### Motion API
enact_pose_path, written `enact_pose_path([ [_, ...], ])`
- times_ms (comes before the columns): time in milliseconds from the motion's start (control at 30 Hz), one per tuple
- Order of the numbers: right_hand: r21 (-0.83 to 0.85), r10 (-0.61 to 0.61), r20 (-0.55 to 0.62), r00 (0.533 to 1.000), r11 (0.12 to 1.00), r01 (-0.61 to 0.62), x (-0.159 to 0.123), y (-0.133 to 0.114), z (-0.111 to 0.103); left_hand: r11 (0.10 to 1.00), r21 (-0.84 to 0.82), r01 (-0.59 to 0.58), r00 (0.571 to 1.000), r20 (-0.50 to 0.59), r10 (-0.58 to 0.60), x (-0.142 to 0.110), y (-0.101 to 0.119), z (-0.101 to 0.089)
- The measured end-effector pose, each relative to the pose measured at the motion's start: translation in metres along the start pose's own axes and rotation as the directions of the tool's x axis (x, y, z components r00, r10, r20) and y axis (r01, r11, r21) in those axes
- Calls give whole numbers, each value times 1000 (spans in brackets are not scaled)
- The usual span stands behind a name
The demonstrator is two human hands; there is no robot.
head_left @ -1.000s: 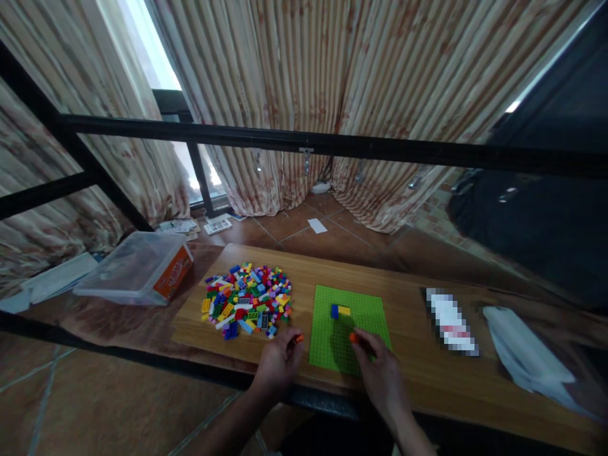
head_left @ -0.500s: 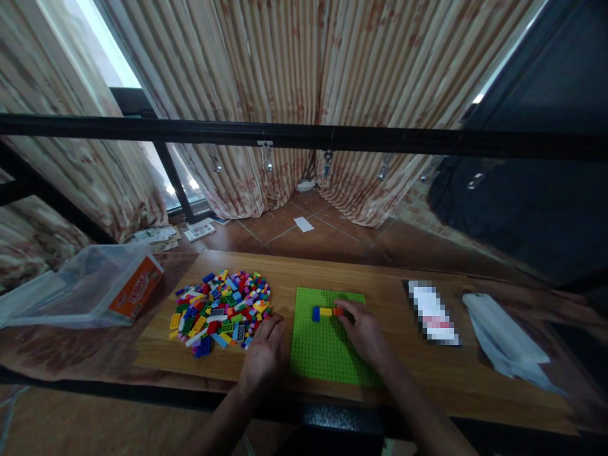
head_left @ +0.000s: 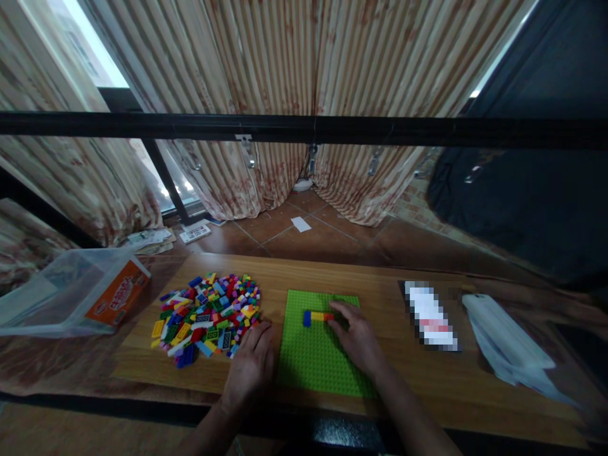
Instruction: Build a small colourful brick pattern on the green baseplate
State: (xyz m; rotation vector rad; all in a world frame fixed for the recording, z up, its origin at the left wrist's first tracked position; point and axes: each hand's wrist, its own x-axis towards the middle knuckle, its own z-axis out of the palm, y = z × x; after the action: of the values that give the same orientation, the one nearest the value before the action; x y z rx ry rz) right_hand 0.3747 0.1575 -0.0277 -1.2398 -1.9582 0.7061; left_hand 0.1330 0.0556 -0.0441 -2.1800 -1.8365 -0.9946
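Note:
A green studded baseplate (head_left: pixel 313 361) lies on the wooden board. On its upper part sits a short row of toy bricks: a blue brick (head_left: pixel 307 318), a yellow brick (head_left: pixel 318 316) and an orange-red brick (head_left: pixel 329 316) at the right end. My right hand (head_left: pixel 354 335) reaches over the plate, thumb and fingertips closed around the orange-red brick. Between the plate and a heap of mixed bricks (head_left: pixel 209 310), my left hand (head_left: pixel 251 361) rests low on the board. Its fingers stretch forward by the heap's right edge, and I see nothing held; the undersides are hidden.
A clear plastic bin (head_left: pixel 61 278) with an orange label stands at the left. Right of the plate lies a pixelated flat item (head_left: pixel 431 315), then a whitish plastic bag (head_left: pixel 508 342). A dark bar (head_left: pixel 285 128) runs across beyond the wooden board (head_left: pixel 380 285).
The view has shifted slightly, so the bricks and baseplate sit further left in the picture. Both hands keep nearly the same places, the right one still at the orange-red brick.

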Motion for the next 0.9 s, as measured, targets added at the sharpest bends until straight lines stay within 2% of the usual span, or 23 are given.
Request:
enact_pose_path([
  [200,-30,-57,10,998,998,57,3,4,3,1000,-4,-3,1000,29,3,1,1,-1],
  [500,-50,-55,47,997,997,57,3,5,3,999,-34,40,997,65,-37,-1,3,-2],
  [700,-56,-87,22,996,995,88,2,5,2,995,-24,94,988,123,-90,-1,8,-5],
  [900,-100,-173,-13,985,980,171,-11,-7,9,988,41,149,982,114,-153,1,14,-10],
])
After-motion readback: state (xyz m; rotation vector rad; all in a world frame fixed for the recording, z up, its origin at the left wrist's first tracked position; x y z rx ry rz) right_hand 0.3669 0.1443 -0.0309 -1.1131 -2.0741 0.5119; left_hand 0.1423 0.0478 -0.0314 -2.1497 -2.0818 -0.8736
